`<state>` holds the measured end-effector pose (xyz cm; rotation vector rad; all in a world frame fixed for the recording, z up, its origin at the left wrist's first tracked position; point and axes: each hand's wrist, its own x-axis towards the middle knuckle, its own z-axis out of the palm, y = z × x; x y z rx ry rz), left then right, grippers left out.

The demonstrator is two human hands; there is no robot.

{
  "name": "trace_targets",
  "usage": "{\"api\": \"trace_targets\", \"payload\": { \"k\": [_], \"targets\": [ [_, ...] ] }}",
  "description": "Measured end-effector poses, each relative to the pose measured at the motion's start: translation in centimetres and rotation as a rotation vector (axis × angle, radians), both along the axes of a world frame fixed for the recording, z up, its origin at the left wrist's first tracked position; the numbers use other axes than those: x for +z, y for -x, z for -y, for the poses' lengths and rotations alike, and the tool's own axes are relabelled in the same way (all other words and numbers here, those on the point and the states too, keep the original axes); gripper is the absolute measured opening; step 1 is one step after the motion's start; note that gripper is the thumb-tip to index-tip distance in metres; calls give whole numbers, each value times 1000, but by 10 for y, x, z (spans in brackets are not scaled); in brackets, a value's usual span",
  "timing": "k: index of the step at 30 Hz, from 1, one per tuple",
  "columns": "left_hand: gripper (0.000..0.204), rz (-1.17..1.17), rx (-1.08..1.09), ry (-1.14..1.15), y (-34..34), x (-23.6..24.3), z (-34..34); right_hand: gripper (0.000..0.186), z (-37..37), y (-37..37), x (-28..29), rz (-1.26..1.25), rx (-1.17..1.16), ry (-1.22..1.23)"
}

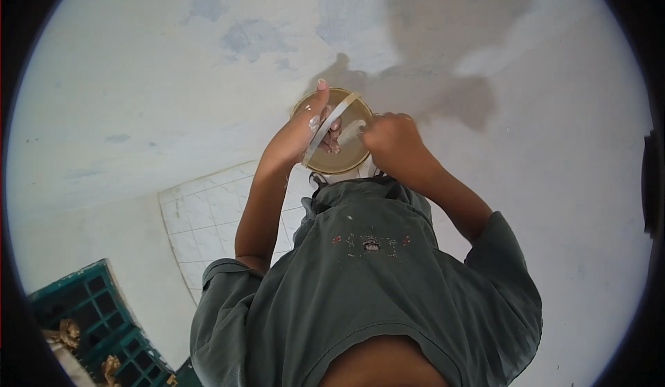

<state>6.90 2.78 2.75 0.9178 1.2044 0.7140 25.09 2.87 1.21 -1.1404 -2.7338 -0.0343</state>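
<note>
The left hand, smeared white, dips loosely spread into the bucket, beneath its pale handle. That bucket is between both hands; the right hand curls at its rim, whether gripping I can't tell.

Here's the floor, white tiles with faint grey veining, thin joints crossing in a neat grid, a beige line tracing two of its sides! Much of it is blocked from view. And the bucket, showing up and to the right: whether it stands on that floor, you simply can't tell!
</note>
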Motion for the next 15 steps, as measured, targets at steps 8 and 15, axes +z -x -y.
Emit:
{"api": "trace_targets", "payload": {
  "k": [8,15],
  "targets": [
    [71,33,89,21,3,13,8,6,-29,43,-76,132,380,122],
    [71,46,122,58,6,15,9,9,-43,60,-123,-854,290,1219]
  ]
}}
